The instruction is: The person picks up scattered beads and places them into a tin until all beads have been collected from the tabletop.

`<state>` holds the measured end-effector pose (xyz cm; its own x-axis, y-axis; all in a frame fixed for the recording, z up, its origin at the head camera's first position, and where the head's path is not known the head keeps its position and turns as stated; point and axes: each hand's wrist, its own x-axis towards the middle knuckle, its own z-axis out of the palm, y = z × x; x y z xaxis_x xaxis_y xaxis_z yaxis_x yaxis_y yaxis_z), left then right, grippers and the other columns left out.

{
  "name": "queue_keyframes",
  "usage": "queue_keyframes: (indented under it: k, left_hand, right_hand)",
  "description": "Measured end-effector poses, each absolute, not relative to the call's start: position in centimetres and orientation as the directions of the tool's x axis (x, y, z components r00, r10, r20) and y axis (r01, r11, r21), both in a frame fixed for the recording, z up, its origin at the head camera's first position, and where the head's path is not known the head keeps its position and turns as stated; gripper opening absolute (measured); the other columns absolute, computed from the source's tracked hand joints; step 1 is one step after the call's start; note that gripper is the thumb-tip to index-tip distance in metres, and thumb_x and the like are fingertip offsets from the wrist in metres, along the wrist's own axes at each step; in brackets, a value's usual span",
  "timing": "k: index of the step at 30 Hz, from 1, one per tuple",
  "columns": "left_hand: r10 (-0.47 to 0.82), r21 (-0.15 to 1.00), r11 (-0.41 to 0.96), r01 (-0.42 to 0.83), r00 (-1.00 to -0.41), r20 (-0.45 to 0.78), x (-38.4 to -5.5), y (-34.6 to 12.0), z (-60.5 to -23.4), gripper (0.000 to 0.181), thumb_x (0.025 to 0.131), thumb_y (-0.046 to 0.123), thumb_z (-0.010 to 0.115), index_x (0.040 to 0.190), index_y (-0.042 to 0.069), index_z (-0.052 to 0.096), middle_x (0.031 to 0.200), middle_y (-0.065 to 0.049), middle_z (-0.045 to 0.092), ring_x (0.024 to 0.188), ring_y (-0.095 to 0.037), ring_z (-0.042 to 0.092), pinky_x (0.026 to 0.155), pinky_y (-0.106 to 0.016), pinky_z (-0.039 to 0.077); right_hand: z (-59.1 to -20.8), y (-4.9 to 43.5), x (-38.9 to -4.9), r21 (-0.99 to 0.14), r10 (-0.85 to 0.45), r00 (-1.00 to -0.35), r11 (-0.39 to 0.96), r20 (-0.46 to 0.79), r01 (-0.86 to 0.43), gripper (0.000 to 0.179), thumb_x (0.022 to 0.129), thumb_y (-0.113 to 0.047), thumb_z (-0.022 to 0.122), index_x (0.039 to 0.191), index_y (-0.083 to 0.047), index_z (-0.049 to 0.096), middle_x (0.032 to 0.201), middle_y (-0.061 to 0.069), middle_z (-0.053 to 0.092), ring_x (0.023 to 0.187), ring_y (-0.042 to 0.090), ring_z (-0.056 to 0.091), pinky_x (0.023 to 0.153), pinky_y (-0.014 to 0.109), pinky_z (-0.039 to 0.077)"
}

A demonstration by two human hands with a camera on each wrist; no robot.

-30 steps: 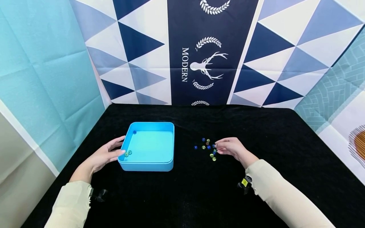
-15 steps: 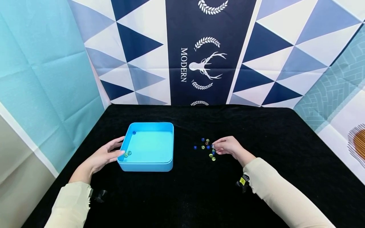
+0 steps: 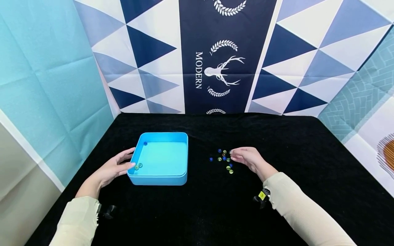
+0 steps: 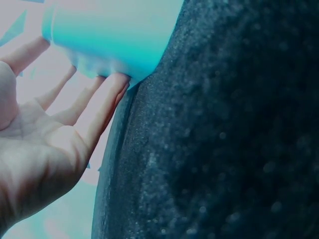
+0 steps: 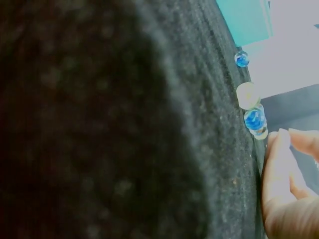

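Note:
A light blue square box (image 3: 160, 180) stands on the black cloth. My left hand (image 3: 109, 169) touches its left side, fingers spread and fairly straight against the outer wall, thumb tip at the rim. The left wrist view shows these fingertips (image 4: 118, 79) along the wall. Inside lie a blue marble (image 3: 145, 143) and two greenish marbles (image 3: 140, 165). My right hand (image 3: 248, 159) is at a loose group of blue and yellow-green marbles (image 3: 228, 167), thumb and index near each other. A small marble shows at the index fingertip; I cannot tell whether it is pinched.
Black cloth (image 3: 197, 212) covers the table, with patterned curtains (image 3: 154, 58) behind it and on both sides. One blue marble (image 3: 210, 159) sits a little apart, between the box and the other marbles. A dark band with a device is on each wrist.
My right fingertips have shifted slightly away from me among the marbles. A greenish marble there has moved a little left, and a blue one has left its spot. The left hand and box stay put.

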<state>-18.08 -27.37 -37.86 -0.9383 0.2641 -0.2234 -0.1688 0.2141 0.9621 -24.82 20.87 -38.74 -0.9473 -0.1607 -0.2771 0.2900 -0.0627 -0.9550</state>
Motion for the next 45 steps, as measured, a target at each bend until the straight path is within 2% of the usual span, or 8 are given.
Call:
queue_keyframes:
  k: [3, 8, 20, 26, 34, 45]
  left_hand:
    - [0.263, 0.962, 0.215, -0.17, -0.938, -0.225, -18.1, -27.4, -37.9, 0.076, 0.091, 0.02, 0.062, 0.15, 0.013, 0.016, 0.149, -0.022, 0.018, 0.132, -0.04, 0.026, 0.091, -0.033, 0.046]
    - [0.268, 0.964, 0.209, -0.164, -0.938, -0.218, -18.1, -27.4, -38.0, 0.076, 0.091, 0.02, 0.062, 0.15, 0.013, 0.015, 0.149, -0.022, 0.017, 0.132, -0.04, 0.025, 0.091, -0.032, 0.046]
    - [0.278, 0.966, 0.213, -0.146, -0.939, -0.203, -18.2, -27.5, -38.1, 0.078, 0.09, 0.022, 0.063, 0.15, 0.012, 0.015, 0.148, -0.023, 0.018, 0.132, -0.04, 0.025, 0.09, -0.031, 0.046]
    - [0.273, 0.966, 0.21, -0.151, -0.94, -0.206, -18.2, -27.4, -38.1, 0.077, 0.09, 0.022, 0.063, 0.15, 0.012, 0.015, 0.148, -0.022, 0.018, 0.132, -0.04, 0.025, 0.09, -0.031, 0.046]
    - [0.257, 0.959, 0.222, -0.178, -0.938, -0.233, -17.9, -27.2, -38.0, 0.078, 0.09, 0.022, 0.063, 0.15, 0.013, 0.014, 0.148, -0.023, 0.018, 0.127, -0.038, 0.035, 0.09, -0.032, 0.047]
    - [0.263, 0.961, 0.213, -0.175, -0.937, -0.229, -17.9, -27.2, -37.7, 0.075, 0.092, 0.018, 0.061, 0.15, 0.013, 0.014, 0.148, -0.023, 0.018, 0.128, -0.04, 0.033, 0.09, -0.033, 0.047]
  right_hand:
    - [-38.6, 20.7, -24.8, -0.953, -0.144, -0.953, -0.105, -0.267, 0.283, 0.006, 0.085, 0.006, 0.059, 0.087, 0.003, 0.064, 0.084, 0.008, 0.068, 0.074, 0.012, 0.065, 0.073, 0.024, 0.053]
    - [-38.5, 20.2, -24.8, -0.952, -0.116, -0.966, -0.178, -0.232, 0.25, 0.012, 0.086, 0.008, 0.057, 0.082, -0.001, 0.064, 0.082, 0.007, 0.067, 0.073, 0.012, 0.065, 0.073, 0.023, 0.053]
    - [-37.4, 18.4, -24.8, -0.932, -0.073, -0.978, -0.299, -0.193, 0.206, 0.018, 0.089, 0.004, 0.057, 0.08, -0.006, 0.068, 0.085, 0.008, 0.069, 0.077, 0.014, 0.066, 0.076, 0.024, 0.053]
    - [-37.3, 17.6, -24.8, -0.92, -0.067, -0.983, -0.348, -0.169, 0.181, 0.022, 0.089, 0.006, 0.055, 0.078, -0.006, 0.069, 0.081, 0.005, 0.068, 0.075, 0.012, 0.065, 0.075, 0.023, 0.053]
    - [-37.3, 16.3, -24.7, -0.915, -0.039, -0.982, -0.359, -0.184, 0.185, 0.016, 0.087, 0.006, 0.058, 0.08, -0.004, 0.068, 0.083, 0.008, 0.068, 0.073, 0.014, 0.065, 0.072, 0.023, 0.053]
    - [-36.8, 14.1, -24.6, -0.919, -0.044, -0.984, -0.353, -0.173, 0.178, 0.016, 0.086, 0.006, 0.06, 0.078, -0.006, 0.068, 0.079, 0.006, 0.067, 0.07, 0.013, 0.064, 0.071, 0.023, 0.053]
